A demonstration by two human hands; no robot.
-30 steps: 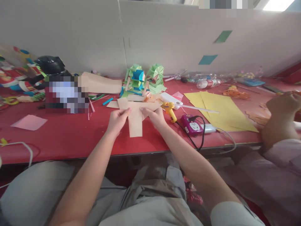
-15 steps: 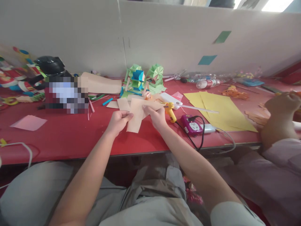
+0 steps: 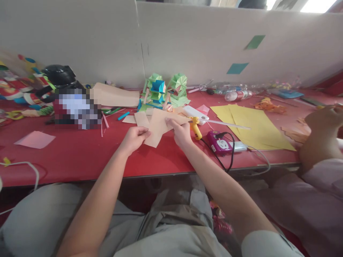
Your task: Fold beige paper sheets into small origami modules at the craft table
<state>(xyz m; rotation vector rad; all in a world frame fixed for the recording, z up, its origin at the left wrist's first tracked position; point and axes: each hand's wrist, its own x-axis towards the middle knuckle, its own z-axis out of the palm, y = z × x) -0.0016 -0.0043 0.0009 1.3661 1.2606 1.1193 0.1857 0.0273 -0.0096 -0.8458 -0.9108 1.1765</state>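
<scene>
Over the red table, a tan piece of paper (image 3: 157, 130) with straight cut edges hangs between my hands. My right hand (image 3: 182, 134) is closed on it, thumb on top and the other fingers behind. At its left edge my left hand (image 3: 134, 140) pinches with thumb and forefinger; the exact contact there is partly hidden. More tan paper pieces (image 3: 141, 119) lie just behind. A yellow glue gun (image 3: 196, 129) with a clear glue stick sits right of my right hand. Green and blue folded-paper models (image 3: 158, 91) stand behind the paper.
A purple power strip (image 3: 221, 143) with a black cord lies near the front edge. Yellow sheets (image 3: 258, 130) spread to the right, by a co-worker's arm (image 3: 318, 132). Plastic bottles (image 3: 238, 94), a tan sheet (image 3: 115, 95) and a pink square (image 3: 36, 139) also lie on the table (image 3: 80, 160).
The tan paper has turned, its lower end swinging slightly left and up. Both hands stay nearly in place, fingers still at the paper. The whole view has shifted a little.
</scene>
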